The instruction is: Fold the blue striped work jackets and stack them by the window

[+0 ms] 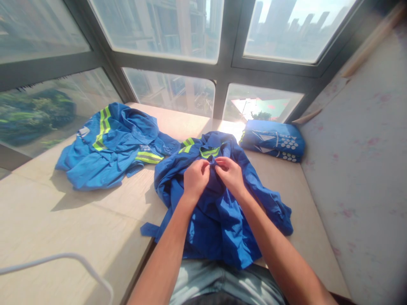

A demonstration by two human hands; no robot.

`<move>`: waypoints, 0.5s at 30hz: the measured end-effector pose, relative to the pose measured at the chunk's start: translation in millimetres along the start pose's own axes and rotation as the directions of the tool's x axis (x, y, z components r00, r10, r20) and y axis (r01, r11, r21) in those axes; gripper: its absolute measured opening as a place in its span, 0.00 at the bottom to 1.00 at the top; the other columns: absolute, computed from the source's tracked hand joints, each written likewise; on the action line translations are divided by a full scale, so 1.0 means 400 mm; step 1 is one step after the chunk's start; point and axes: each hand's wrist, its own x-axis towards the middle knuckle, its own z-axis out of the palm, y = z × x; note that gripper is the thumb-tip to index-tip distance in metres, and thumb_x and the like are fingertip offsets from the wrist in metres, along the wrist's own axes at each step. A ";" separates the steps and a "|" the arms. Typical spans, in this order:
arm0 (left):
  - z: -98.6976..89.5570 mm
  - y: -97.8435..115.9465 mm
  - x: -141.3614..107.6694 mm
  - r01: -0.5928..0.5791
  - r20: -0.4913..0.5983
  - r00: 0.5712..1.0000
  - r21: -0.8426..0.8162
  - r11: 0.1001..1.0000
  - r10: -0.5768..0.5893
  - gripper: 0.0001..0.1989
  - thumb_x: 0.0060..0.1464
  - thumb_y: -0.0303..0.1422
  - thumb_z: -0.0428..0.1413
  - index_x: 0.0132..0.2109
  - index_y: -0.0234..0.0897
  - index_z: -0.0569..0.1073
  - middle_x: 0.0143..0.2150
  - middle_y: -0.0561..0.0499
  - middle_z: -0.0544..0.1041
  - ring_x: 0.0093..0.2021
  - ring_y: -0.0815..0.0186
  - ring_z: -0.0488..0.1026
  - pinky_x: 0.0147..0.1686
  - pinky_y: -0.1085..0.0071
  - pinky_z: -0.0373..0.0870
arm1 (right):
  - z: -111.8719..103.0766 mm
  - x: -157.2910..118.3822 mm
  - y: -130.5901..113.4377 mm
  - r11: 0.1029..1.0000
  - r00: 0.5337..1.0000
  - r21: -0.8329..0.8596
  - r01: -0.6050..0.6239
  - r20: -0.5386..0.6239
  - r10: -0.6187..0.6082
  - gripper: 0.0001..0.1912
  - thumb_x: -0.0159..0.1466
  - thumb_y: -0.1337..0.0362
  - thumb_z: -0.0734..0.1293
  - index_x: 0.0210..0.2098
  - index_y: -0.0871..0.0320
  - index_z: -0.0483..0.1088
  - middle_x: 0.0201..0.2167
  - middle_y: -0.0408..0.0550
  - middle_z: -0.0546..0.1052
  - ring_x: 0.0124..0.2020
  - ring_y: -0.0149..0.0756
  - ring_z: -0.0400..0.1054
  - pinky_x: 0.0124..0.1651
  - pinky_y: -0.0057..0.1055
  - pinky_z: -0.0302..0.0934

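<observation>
A blue work jacket (203, 228) with yellow-green reflective strips lies spread before me, its collar pointing away and its hem hanging toward my lap. Near the neck opening, my left hand (196, 176) pinches one side of the front edge with thumb and fingers. My right hand (229, 173) pinches the opposite side, a short gap from the left. Both hands are closed on the cloth just below the collar. Whether a button or other fastener sits between the fingertips is too small to tell.
A second blue jacket (117, 144) with reflective strips lies crumpled at the left on the pale ledge (104, 224). A folded blue bundle (270, 140) with white print rests at the back right by the wall (356, 178). A white cable (73, 256) curves at lower left. Windows (171, 89) close off the back.
</observation>
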 end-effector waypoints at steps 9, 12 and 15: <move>0.012 0.012 -0.022 -0.164 0.026 0.986 0.230 0.959 0.162 0.08 0.63 0.28 0.53 0.43 0.39 0.76 0.42 0.47 0.79 0.43 0.62 0.76 0.42 0.70 0.69 | -0.008 -0.002 0.008 1.000 1.000 0.011 -0.005 0.001 0.005 0.12 0.58 0.63 0.68 0.41 0.55 0.77 0.40 0.48 0.83 0.43 0.42 0.78 0.49 0.37 0.72; 0.015 0.013 -0.025 -0.166 0.030 0.986 0.230 0.959 0.163 0.08 0.64 0.28 0.53 0.43 0.40 0.77 0.42 0.47 0.79 0.43 0.62 0.76 0.42 0.70 0.69 | -0.011 -0.005 0.004 1.000 1.000 -0.014 0.008 0.011 -0.008 0.12 0.58 0.63 0.68 0.41 0.53 0.78 0.39 0.46 0.83 0.42 0.41 0.78 0.49 0.37 0.72; 0.013 0.010 -0.023 -0.141 0.021 0.990 0.174 0.975 0.139 0.07 0.62 0.28 0.54 0.43 0.40 0.76 0.41 0.48 0.80 0.41 0.62 0.76 0.42 0.70 0.70 | -0.014 -0.006 0.005 1.000 1.000 -0.016 0.013 0.010 -0.013 0.12 0.58 0.63 0.67 0.41 0.54 0.78 0.39 0.46 0.83 0.42 0.41 0.78 0.48 0.37 0.72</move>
